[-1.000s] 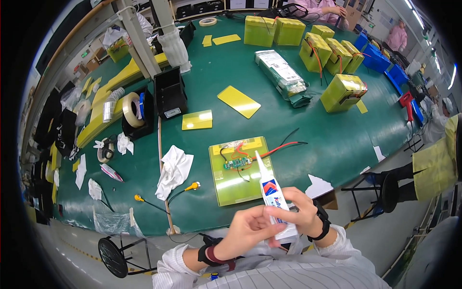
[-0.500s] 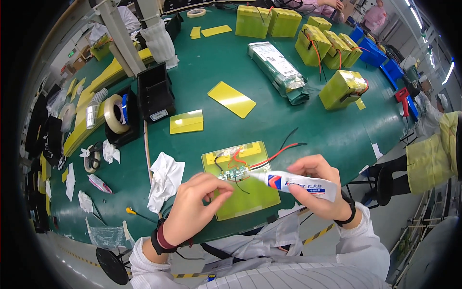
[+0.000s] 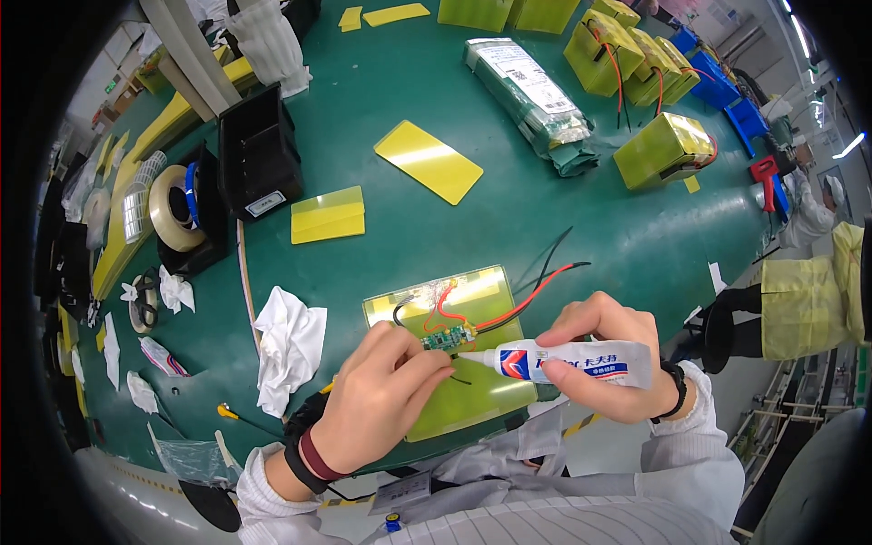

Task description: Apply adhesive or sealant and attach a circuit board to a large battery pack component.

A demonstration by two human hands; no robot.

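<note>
Both hands have shifted since half a second ago: the left hand (image 3: 377, 391) has drawn its fingers in, and the tube (image 3: 581, 361) now points its nozzle (image 3: 479, 357) just below the circuit board (image 3: 448, 339) instead of across its right end. Right hand (image 3: 634, 404) grips the tube, pinching it between thumb and fingers. Left fingertips look pressed together at the board's lower left (anything between them is hidden). Circuit board and red wire (image 3: 536, 298) lie on a yellow-green block (image 3: 486, 404) on the bench (image 3: 636, 245).
</note>
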